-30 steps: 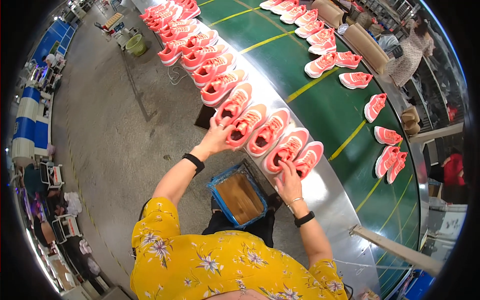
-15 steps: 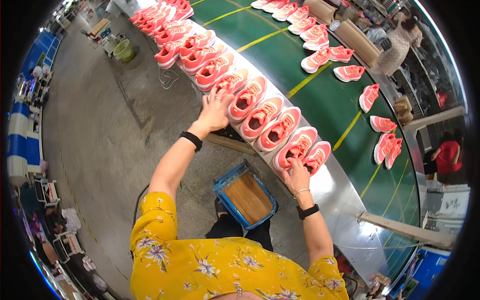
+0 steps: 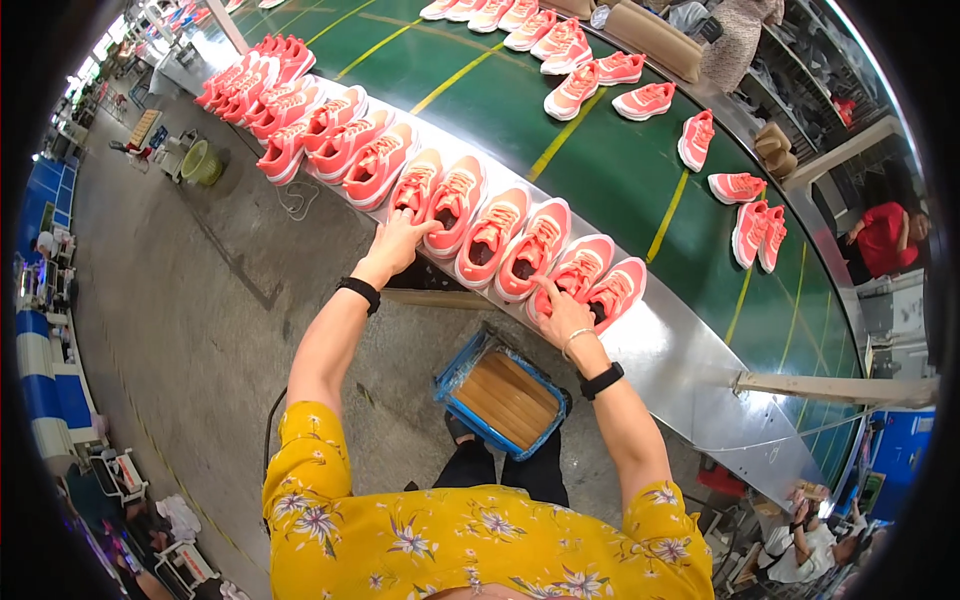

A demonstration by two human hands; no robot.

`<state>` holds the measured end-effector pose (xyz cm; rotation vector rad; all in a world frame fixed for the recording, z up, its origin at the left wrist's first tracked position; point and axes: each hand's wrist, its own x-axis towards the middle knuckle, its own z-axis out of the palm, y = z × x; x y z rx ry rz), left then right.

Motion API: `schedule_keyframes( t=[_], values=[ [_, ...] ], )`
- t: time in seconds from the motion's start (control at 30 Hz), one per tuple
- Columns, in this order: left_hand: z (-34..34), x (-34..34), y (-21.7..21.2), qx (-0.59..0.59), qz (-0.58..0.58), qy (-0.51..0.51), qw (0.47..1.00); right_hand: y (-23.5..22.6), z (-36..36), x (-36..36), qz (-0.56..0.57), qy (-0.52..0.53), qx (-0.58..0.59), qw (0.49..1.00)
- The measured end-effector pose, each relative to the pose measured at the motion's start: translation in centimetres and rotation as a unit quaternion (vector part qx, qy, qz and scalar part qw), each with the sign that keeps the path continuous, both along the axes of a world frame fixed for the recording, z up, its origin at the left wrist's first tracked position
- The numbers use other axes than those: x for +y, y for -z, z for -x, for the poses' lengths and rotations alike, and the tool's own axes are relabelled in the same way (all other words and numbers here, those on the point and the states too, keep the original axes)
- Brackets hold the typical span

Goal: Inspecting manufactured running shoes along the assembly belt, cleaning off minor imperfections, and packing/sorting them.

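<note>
A row of coral-pink sneakers with white soles stands along the metal edge, heels toward me. My left hand point(image 3: 397, 245) is at the heel of one sneaker point(image 3: 418, 180) in mid-row. Its fingertips reach the collar, and the thumb spreads toward the neighbouring sneaker point(image 3: 457, 200). At the row's right end, my right hand point(image 3: 566, 318) touches the heels of the last two sneakers, one point(image 3: 585, 262) beside the other point(image 3: 620, 285). The right index finger is stretched out and the other fingers are partly hidden. Neither hand lifts a sneaker.
Beyond the metal ledge point(image 3: 670, 350) runs a green belt point(image 3: 590, 170) with yellow lines and more coral sneakers point(image 3: 695, 140). A blue-framed stool with a wooden seat point(image 3: 505, 395) stands by my legs. A pale bar point(image 3: 830, 388) crosses at right. People are at work around the edges.
My view has turned, so the row sits further left. My right hand has shifted left along the heels, and the last two sneakers stand closer to the row. My left hand stays at its sneaker's heel.
</note>
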<state>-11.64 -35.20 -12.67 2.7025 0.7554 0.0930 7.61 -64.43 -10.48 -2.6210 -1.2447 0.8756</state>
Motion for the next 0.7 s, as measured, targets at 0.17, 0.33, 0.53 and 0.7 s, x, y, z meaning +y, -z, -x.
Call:
schedule_keyframes(
  t=[0.17,0.33,0.53,0.7],
  values=[
    [-3.9,1.8,-0.6,0.110,0.082,0.049,0.989,1.0,0.6,1.4,0.006,-0.042,-0.092,0.995],
    [-8.8,-2.2,0.5,0.266,-0.015,0.019,0.964,4.2,0.5,2.0,-0.127,0.012,-0.115,0.985],
    [-7.4,-3.5,4.9,0.077,-0.168,-0.182,0.966,4.8,1.8,2.2,-0.115,0.085,-0.157,0.977],
    [-7.0,-6.4,4.5,-0.003,-0.084,-0.142,0.986,3.4,0.7,-1.6,-0.086,0.094,-0.148,0.981]
  ],
)
